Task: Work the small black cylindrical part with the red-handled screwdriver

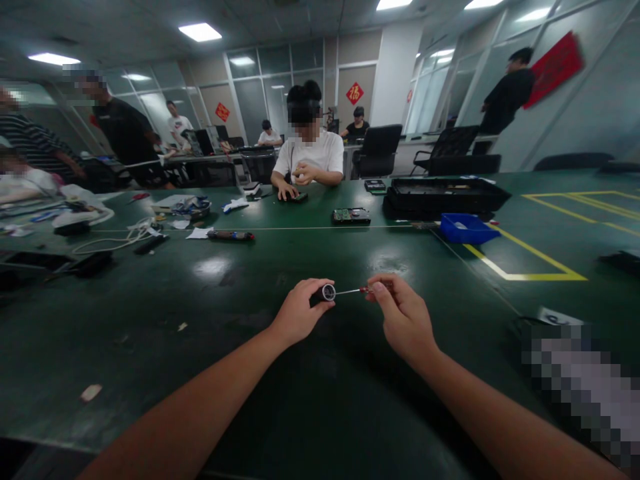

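My left hand [301, 308] is closed around a short black cylinder [327, 292] with a silvery rim. Its round end faces me and to the right, and some parts show inside; I cannot make out its exact kind. In my right hand [403, 308] is a screwdriver [364, 290] with a red, partly see-through handle and a thin metal shaft. The shaft points left, and its tip is at the cylinder's rim; whether it touches or enters is too small to tell. Both hands are over the green table [240, 393].
Across the table a person [311, 157] in white handles small items. A circuit-board drive [351, 216], black casing [445, 197] and blue bin [467, 229] lie beyond my right hand. A dark tool with a red end [231, 235] and cables [125, 237] lie at the left.
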The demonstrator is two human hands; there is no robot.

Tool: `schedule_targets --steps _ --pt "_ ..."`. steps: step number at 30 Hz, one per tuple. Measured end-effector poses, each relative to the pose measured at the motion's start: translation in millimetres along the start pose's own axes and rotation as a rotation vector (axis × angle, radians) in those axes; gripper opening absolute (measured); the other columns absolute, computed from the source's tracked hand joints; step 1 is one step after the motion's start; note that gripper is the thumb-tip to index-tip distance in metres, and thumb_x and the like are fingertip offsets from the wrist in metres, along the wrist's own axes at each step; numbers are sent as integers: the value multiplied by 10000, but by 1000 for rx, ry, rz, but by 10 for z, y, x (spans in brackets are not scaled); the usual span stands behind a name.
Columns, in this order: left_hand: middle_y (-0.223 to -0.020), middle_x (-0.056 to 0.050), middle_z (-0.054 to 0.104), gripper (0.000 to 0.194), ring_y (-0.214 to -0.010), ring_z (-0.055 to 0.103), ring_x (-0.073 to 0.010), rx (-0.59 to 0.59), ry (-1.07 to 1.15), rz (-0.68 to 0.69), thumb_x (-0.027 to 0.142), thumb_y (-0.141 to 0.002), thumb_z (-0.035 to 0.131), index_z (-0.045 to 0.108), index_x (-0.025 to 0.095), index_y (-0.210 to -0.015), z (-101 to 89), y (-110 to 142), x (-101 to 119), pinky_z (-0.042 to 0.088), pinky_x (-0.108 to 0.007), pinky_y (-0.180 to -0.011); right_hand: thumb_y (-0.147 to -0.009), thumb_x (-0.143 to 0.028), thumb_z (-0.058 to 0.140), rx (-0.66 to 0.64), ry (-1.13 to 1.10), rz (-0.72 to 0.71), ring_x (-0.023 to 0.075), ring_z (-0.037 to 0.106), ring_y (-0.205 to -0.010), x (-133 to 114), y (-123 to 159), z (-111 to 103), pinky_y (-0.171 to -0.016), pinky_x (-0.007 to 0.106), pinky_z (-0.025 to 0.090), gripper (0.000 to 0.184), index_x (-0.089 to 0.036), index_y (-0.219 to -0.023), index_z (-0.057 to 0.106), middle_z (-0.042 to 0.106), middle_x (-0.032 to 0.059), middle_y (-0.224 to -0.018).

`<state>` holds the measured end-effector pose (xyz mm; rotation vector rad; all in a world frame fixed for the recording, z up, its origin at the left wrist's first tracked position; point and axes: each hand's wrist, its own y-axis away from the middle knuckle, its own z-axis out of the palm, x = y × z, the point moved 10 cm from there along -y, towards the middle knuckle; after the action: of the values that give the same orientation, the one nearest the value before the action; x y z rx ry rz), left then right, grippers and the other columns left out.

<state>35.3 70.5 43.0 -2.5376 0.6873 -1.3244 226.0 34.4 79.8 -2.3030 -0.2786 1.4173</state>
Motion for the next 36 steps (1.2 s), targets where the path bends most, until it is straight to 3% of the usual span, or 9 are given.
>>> schedule_targets --steps 9,16,21,28,36 --pt "-1237 -46 664 384 -1178 583 -231 -2 4 18 194 -849 713 661 252 -1225 -4 -5 6 424 -410 -1056 -989 -415 505 8 -32 -8 221 701 -811 20 -6 12 -731 369 521 244 -224 -1064 637 734 59 -918" --pt "-1224 -54 667 386 -1170 589 -239 4 3 19 188 -838 720 665 250 -1215 -15 -5 21 430 -424 -1054 -986 -416 503 3 43 -13 203 685 -701 -39 -9 -1 -659 335 496 252 -217 -1041 647 718 30 -776" --pt "-1227 -50 664 385 -1173 587 -235 0 11 17 190 -843 717 663 256 -1218 -18 -3 22 428 -415 -1055 -990 -410 495 -27 8 -39 205 699 -737 -46 0 25 -677 334 511 255 -219 -1057 649 724 31 -798" --pt "-1223 -50 665 380 -1170 590 -232 11 20 18 193 -840 725 665 251 -1211 -11 -3 -26 430 -409 -1054 -946 -365 582 -100 49 -191 210 704 -791 -279 27 49 -746 371 545 200 -239 -1021 719 752 41 -878" --pt "-1213 -54 664 374 -1157 593 -227 12 41 33 193 -849 716 666 244 -1215 -14 -9 -69 435 -395 -1041 -867 -360 717 -281 16 -378 201 687 -760 -518 162 224 -698 358 574 260 -294 -1113 773 750 35 -842"
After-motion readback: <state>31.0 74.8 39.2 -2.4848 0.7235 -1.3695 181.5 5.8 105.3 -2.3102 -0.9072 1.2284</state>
